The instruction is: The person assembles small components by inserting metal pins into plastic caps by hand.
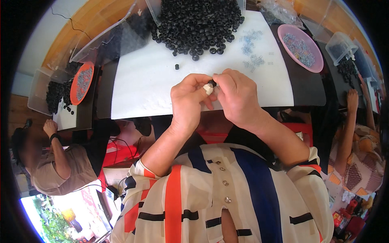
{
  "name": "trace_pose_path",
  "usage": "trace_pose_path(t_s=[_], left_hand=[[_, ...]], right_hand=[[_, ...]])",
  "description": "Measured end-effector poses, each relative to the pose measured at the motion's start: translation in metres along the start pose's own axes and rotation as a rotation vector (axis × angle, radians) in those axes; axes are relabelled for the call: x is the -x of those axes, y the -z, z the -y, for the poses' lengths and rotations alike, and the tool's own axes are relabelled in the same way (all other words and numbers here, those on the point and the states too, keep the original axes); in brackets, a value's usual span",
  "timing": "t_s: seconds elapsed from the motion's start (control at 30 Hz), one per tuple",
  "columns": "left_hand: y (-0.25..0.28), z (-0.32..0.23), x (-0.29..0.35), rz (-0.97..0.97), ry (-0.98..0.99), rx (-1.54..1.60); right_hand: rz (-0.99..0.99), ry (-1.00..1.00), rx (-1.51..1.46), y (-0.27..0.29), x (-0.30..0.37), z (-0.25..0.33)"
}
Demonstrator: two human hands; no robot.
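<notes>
My left hand (187, 100) is closed, pinching a small black plastic part (212, 82) between thumb and fingers above the near edge of the white sheet (142, 85). A whitish wrap (208, 88) covers the left thumb tip. My right hand (240, 96) meets it from the right, its thumb and forefinger pressed together against the part. Whatever lies between those right fingertips is hidden. One loose black part (177, 67) stands on the sheet just beyond my left hand. Farther off is a big heap of the same black parts (198, 28).
Small metallic pieces (254, 61) lie scattered on the sheet's right side. A pink bowl (319, 65) of such pieces stands at the right, an orange bowl (73, 92) at the left. Clear plastic bins border the table. Other people sit working at both sides.
</notes>
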State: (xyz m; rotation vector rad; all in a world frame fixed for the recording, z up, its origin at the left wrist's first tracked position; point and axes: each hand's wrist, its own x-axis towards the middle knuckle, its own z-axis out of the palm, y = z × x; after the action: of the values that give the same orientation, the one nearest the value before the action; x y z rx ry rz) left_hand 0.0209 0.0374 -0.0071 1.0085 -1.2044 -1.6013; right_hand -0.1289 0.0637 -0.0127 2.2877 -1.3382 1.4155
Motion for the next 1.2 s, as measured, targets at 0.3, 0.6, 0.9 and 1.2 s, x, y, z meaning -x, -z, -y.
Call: trace_pose_path(t_s=[0.3,0.6,0.9,1.2], left_hand=[[-0.003,-0.006,0.0,0.009,-0.028,0.075],[-0.005,-0.014,0.002,0.194,0.084,-0.037],[0.0,-0.004,0.009,0.16,0.012,0.014],[0.0,-0.005,0.008,0.188,0.059,-0.001]], right_hand=[[-0.076,-0.039,0.131,-0.008,-0.004,0.001],[-0.036,0.047,0.078,0.005,-0.007,-0.009],[-0.02,-0.055,-0.08,0.0,-0.003,0.0],[0.001,-0.085,-0.135,0.005,0.003,-0.002]])
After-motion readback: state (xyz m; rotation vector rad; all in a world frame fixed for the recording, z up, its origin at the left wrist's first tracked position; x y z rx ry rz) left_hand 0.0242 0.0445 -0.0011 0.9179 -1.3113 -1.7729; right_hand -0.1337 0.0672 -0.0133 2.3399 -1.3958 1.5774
